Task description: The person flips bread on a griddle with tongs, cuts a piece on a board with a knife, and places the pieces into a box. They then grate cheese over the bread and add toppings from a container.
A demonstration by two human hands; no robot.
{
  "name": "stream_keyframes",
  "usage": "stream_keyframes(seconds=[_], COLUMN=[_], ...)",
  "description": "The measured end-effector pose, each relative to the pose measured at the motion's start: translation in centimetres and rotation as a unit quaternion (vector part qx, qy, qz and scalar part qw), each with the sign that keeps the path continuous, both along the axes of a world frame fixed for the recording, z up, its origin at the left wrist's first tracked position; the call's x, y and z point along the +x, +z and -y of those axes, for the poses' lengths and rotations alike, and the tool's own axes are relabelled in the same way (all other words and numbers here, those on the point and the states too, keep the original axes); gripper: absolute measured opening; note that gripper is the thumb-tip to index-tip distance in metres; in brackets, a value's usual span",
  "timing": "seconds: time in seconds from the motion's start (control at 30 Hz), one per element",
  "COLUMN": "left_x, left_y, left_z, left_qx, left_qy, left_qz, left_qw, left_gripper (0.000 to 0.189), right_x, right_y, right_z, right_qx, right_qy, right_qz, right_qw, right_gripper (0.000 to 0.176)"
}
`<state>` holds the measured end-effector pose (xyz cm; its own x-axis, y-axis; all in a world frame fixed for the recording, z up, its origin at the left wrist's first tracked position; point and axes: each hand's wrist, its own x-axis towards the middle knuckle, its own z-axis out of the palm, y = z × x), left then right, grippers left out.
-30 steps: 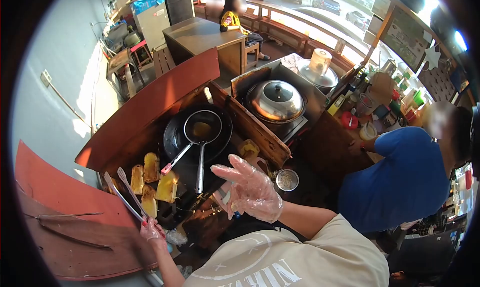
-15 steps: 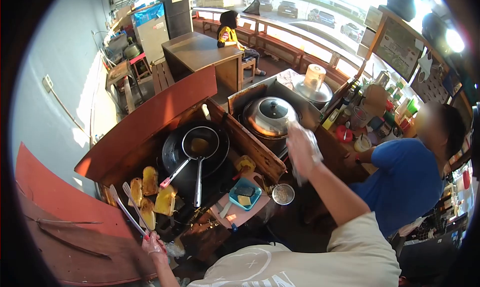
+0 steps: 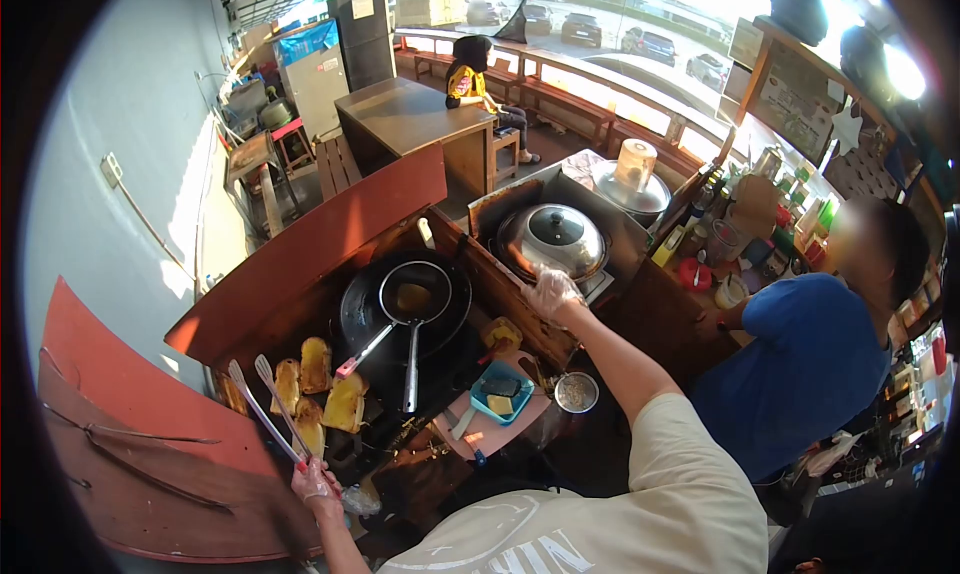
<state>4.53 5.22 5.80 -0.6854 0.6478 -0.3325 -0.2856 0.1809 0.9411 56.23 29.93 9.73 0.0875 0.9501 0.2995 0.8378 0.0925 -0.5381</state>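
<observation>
My left hand (image 3: 318, 482), in a clear plastic glove, is closed round the red handle end of metal tongs (image 3: 268, 409). The tongs' spread arms reach over several browned toast slices (image 3: 343, 404). In its own clear glove, my right hand (image 3: 553, 292) is at the front edge of the second stove, fingers apart and close under a domed metal lid (image 3: 563, 236) with a glass centre. That lid covers a pan. Left of it, a black wok (image 3: 355, 304) holds a smaller frying pan (image 3: 413, 342) with a brown piece inside, and a pink-tipped utensil (image 3: 362, 352) lies across the pan's rim.
A blue tray (image 3: 476, 394) with a yellow block and a dark piece sits on a pink board (image 3: 487, 440). Beside it stands a small strainer (image 3: 576, 392). A co-worker in blue (image 3: 800, 354) is at my right, by a crowded counter. Another person (image 3: 466, 82) sits beyond a table (image 3: 400, 109).
My right hand has moved left and down from the lid's right side to the stove's front edge. My left hand keeps the tongs, and the view has shifted slightly.
</observation>
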Motion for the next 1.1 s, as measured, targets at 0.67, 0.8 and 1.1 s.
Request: stream_keyframes(seconds=[0.67,0.8,1.1], left_x=[0.4,0.7,1.9], left_y=[-0.8,-0.9,-0.3], left_z=[-0.1,-0.1,-0.4], left_qx=[0.016,0.015,0.018], left_qy=[-0.017,-0.016,-0.007], left_qz=[0.016,0.018,0.020], left_qw=[1.000,1.000,1.000], left_gripper=[0.017,0.018,0.018], right_x=[-0.1,-0.2,-0.2], right_y=[-5.6,-5.9,-3.5], right_z=[-1.3,-1.2,-0.3], right_qx=[-0.070,-0.066,-0.117], right_qy=[0.072,0.062,0.073], right_qz=[0.132,0.125,0.054], right_qw=[0.986,0.988,0.989], right_gripper=[0.035,0.038,0.044])
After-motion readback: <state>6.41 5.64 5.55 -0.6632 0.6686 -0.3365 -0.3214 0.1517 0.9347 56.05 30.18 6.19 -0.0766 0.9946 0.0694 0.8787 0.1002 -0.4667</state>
